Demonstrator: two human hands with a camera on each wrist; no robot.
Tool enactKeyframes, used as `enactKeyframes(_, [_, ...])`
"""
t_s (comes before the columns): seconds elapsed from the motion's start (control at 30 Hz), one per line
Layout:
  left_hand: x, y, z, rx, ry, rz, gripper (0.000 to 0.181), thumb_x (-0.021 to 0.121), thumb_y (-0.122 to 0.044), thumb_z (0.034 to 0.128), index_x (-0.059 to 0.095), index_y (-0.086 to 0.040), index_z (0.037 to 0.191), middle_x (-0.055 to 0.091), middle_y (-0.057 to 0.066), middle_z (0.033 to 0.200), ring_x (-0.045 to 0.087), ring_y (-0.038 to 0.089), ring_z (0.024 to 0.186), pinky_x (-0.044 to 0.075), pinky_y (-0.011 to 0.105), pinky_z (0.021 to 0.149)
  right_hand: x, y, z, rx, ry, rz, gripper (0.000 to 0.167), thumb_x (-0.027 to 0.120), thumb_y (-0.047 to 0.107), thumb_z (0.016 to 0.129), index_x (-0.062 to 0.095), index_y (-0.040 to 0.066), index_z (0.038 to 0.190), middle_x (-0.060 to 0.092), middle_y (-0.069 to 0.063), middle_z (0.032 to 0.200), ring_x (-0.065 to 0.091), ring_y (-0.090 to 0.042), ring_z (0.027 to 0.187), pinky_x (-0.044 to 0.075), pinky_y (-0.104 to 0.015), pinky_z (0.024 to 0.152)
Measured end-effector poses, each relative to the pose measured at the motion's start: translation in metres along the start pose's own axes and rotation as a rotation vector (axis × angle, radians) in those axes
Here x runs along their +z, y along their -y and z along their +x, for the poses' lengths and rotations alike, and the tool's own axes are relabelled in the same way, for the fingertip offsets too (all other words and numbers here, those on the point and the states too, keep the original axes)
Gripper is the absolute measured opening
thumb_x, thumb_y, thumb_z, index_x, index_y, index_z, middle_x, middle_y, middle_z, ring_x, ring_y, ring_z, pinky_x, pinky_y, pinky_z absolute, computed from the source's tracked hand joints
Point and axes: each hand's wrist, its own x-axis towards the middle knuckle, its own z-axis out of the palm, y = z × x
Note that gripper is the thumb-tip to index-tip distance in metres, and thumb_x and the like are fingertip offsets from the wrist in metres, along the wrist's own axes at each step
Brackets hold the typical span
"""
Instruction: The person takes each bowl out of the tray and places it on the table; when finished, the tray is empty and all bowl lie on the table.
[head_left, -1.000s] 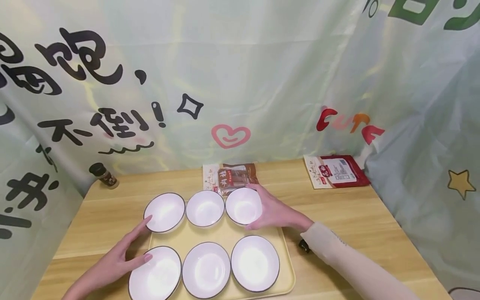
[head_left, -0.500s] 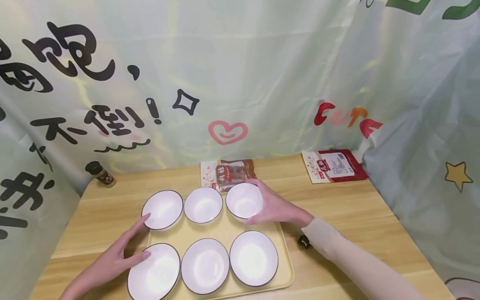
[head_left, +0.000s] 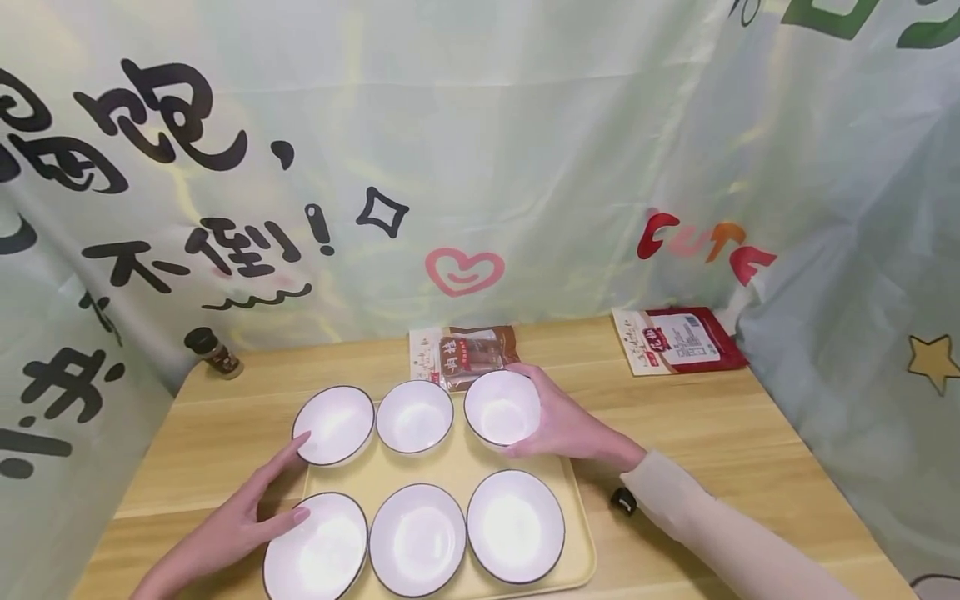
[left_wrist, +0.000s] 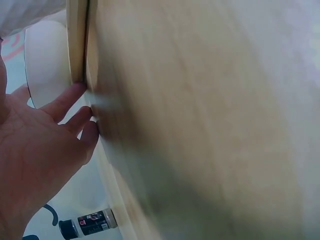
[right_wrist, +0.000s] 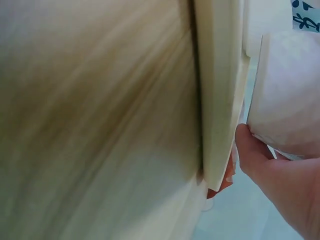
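Two rows of white, dark-rimmed bowls stand on a pale yellow tray (head_left: 579,542). My right hand (head_left: 564,421) grips the back-right bowl (head_left: 501,407) from its right side, fingers behind and thumb in front; in the right wrist view the thumb presses that bowl's side. A small gap separates it from the back-middle bowl (head_left: 415,417). My left hand (head_left: 232,527) lies spread at the tray's left side, a fingertip at the back-left bowl (head_left: 334,423) and the thumb at the front-left bowl (head_left: 318,546). In the left wrist view, its other fingers touch the tray's edge (left_wrist: 76,40).
Behind the tray lie a brown-and-white spice packet (head_left: 463,357) and, further right, a red-and-white one (head_left: 681,340). A black-capped spice jar (head_left: 214,353) stands at the back left. Under the right forearm sits a small black object (head_left: 623,500). A printed curtain (head_left: 555,167) borders the wooden table.
My right hand has shifted the back-right bowl a little to the right, opening a gap beside the back-middle bowl. The left hand stays in place. The head view has swayed slightly.
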Motion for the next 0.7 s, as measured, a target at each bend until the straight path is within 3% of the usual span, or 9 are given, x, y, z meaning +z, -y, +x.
enactKeyframes(0.2, [-0.001, -0.001, 0.003, -0.048, 0.02, -0.003, 0.093, 0.08, -0.025, 0.1027, 0.022, -0.037, 0.175, 0.029, 0.026, 0.173, 0.016, -0.022, 0.142, 0.015, 0.0, 0.102, -0.006, 0.008, -0.007, -0.007, -0.034, 0.011, 0.124, 0.107, 0.024, 0.066, 0.033, 0.013, 0.165, 0.046, -0.017, 0.16, 0.053, -0.039, 0.136, 0.05, -0.061, 0.107])
enactKeyframes(0.47, [-0.006, 0.002, -0.007, -0.002, 0.002, 0.019, 0.093, 0.079, -0.018, 0.1027, 0.022, -0.032, 0.176, 0.026, 0.024, 0.175, 0.013, -0.023, 0.145, 0.015, 0.0, 0.103, -0.011, 0.015, -0.01, -0.052, -0.061, 0.004, 0.125, 0.107, 0.021, 0.067, 0.032, 0.014, 0.168, 0.043, -0.016, 0.163, 0.052, -0.041, 0.137, 0.05, -0.065, 0.106])
enactKeyframes(0.6, [-0.004, -0.001, -0.002, -0.011, 0.008, 0.018, 0.093, 0.079, -0.021, 0.1031, 0.022, -0.034, 0.175, 0.026, 0.023, 0.175, 0.013, -0.022, 0.145, 0.015, 0.0, 0.103, -0.02, 0.016, -0.015, -0.048, -0.091, -0.034, 0.124, 0.106, 0.021, 0.067, 0.035, 0.022, 0.169, 0.043, -0.013, 0.163, 0.052, -0.041, 0.137, 0.049, -0.067, 0.105])
enactKeyframes(0.7, [-0.003, -0.003, 0.0, -0.037, 0.02, 0.006, 0.092, 0.078, -0.024, 0.104, 0.021, -0.036, 0.175, 0.024, 0.023, 0.176, 0.013, -0.02, 0.146, 0.015, 0.001, 0.103, -0.028, 0.014, -0.019, -0.043, -0.115, -0.06, 0.123, 0.106, 0.021, 0.067, 0.036, 0.022, 0.167, 0.044, -0.014, 0.16, 0.053, -0.043, 0.135, 0.051, -0.067, 0.103])
